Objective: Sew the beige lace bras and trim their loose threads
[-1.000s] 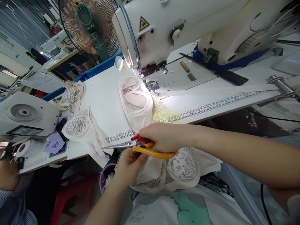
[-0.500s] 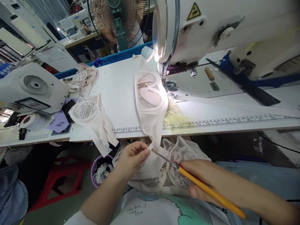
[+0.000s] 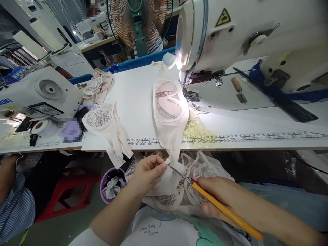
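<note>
My left hand (image 3: pixel 148 171) pinches the end of a beige bra band (image 3: pixel 169 136) that hangs off the table's front edge. My right hand (image 3: pixel 217 195) grips yellow-handled thread snips (image 3: pixel 205 193), whose metal tips touch the band right beside my left fingers. The bra's lace cups (image 3: pixel 167 102) lie on the white table (image 3: pixel 133 95) under the lamp of a white sewing machine (image 3: pixel 243 30). More lace bras (image 3: pixel 197 167) are heaped in my lap.
Another bra (image 3: pixel 102 119) lies to the left, and a further pile (image 3: pixel 98 85) lies behind it. A second machine (image 3: pixel 41 92), a tape roll (image 3: pixel 42 128), a fan (image 3: pixel 139 24), a purple bin (image 3: pixel 111 182) and a red stool (image 3: pixel 69 191) are around. Another person's striped sleeve (image 3: pixel 15 212) is at far left.
My right hand swung the snips from above the table edge down to my lap, tips now at the band. My left hand rose and pinched the band's end. The view shifted left.
</note>
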Action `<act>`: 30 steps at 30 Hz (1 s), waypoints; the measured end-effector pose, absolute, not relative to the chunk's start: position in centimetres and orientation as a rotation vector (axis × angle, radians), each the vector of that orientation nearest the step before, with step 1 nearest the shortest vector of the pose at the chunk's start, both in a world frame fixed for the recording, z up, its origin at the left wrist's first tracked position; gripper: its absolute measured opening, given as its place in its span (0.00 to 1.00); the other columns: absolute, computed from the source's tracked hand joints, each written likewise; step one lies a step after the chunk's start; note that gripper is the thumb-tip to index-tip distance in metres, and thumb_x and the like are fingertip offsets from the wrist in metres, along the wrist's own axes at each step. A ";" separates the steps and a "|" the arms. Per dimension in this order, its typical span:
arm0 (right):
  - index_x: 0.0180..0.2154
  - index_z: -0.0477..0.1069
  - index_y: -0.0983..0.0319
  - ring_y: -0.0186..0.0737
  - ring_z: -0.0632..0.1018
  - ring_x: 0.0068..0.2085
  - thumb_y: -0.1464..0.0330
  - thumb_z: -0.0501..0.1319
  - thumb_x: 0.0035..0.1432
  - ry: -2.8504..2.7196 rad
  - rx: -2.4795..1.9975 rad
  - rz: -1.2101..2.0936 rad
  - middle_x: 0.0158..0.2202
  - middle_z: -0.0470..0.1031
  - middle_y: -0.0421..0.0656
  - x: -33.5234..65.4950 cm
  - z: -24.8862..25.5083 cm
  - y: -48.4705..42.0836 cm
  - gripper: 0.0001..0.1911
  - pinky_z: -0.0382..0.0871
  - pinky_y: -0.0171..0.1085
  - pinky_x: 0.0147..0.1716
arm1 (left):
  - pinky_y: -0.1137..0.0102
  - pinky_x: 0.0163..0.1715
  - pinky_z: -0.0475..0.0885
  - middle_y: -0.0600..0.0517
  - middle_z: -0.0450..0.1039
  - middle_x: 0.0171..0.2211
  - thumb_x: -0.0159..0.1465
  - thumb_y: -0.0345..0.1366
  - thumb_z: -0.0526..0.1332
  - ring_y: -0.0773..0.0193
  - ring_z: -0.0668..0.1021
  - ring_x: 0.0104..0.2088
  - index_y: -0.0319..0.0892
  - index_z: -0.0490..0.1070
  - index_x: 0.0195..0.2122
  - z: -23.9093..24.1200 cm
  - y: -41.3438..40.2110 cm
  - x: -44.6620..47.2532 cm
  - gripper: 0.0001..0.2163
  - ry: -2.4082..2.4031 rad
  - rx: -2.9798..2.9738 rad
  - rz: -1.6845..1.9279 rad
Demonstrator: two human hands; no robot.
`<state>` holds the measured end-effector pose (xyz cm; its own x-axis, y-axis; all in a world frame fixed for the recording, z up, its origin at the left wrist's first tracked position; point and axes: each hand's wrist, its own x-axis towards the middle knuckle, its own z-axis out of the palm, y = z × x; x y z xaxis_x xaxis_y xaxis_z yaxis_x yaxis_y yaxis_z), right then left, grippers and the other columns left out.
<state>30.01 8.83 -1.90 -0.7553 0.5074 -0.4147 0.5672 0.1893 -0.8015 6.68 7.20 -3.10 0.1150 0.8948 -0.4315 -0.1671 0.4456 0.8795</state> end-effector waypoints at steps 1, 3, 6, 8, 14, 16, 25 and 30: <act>0.25 0.54 0.60 0.33 0.59 0.23 0.52 0.51 0.58 2.385 1.072 -1.643 0.24 0.60 0.37 29.9 -1.9 8.8 0.19 0.52 0.34 0.22 | 0.75 0.19 0.50 0.58 0.57 0.17 0.51 0.45 0.67 0.75 0.58 0.17 0.38 0.67 0.25 -3.1 7.2 6.7 0.15 1.199 0.771 0.903; 0.25 0.53 0.60 0.33 0.59 0.23 0.51 0.50 0.58 2.399 1.064 -1.646 0.24 0.60 0.37 29.8 -1.9 8.8 0.20 0.52 0.34 0.22 | 0.76 0.19 0.50 0.59 0.57 0.17 0.51 0.45 0.67 0.75 0.57 0.17 0.38 0.66 0.25 -3.1 7.2 6.8 0.16 1.193 0.764 0.902; 0.25 0.54 0.60 0.33 0.59 0.23 0.51 0.50 0.58 2.401 1.075 -1.661 0.23 0.60 0.37 29.6 -2.0 8.7 0.20 0.52 0.33 0.21 | 0.76 0.19 0.50 0.59 0.57 0.17 0.50 0.45 0.68 0.75 0.57 0.17 0.38 0.66 0.25 -3.1 7.1 6.9 0.16 1.187 0.759 0.896; 0.25 0.54 0.60 0.32 0.59 0.23 0.52 0.50 0.58 2.397 1.085 -1.665 0.23 0.60 0.37 29.5 -2.0 8.7 0.20 0.51 0.33 0.21 | 0.76 0.19 0.50 0.59 0.57 0.17 0.50 0.45 0.68 0.76 0.57 0.17 0.38 0.66 0.25 -3.0 7.1 6.9 0.16 1.194 0.757 0.896; 0.24 0.54 0.60 0.33 0.60 0.23 0.55 0.52 0.57 2.376 1.145 -1.638 0.23 0.62 0.38 29.0 -1.3 8.9 0.18 0.52 0.34 0.21 | 0.76 0.18 0.50 0.58 0.58 0.17 0.49 0.45 0.69 0.76 0.59 0.17 0.38 0.66 0.25 -3.0 7.1 6.9 0.16 1.208 0.730 0.902; 0.24 0.53 0.60 0.32 0.59 0.23 0.54 0.53 0.56 2.332 1.168 -1.686 0.22 0.60 0.37 28.8 -1.3 8.9 0.19 0.51 0.34 0.21 | 0.76 0.18 0.50 0.58 0.58 0.17 0.49 0.45 0.68 0.76 0.59 0.17 0.38 0.66 0.25 -3.1 7.1 6.8 0.16 1.208 0.742 0.894; 0.20 0.54 0.59 0.33 0.59 0.21 0.56 0.55 0.54 2.273 1.371 -1.955 0.20 0.59 0.37 29.3 -4.0 8.4 0.18 0.54 0.33 0.20 | 0.77 0.20 0.56 0.56 0.62 0.19 0.53 0.43 0.66 0.74 0.62 0.19 0.37 0.69 0.26 -2.7 7.1 6.4 0.14 1.240 0.935 0.846; 0.28 0.63 0.60 0.36 0.67 0.26 0.60 0.61 0.51 2.577 1.526 -2.072 0.27 0.67 0.41 30.0 -2.6 9.0 0.11 0.64 0.35 0.24 | 0.77 0.22 0.60 0.54 0.66 0.23 0.56 0.40 0.64 0.72 0.66 0.23 0.38 0.68 0.30 -1.0 6.6 8.2 0.10 1.188 1.150 0.787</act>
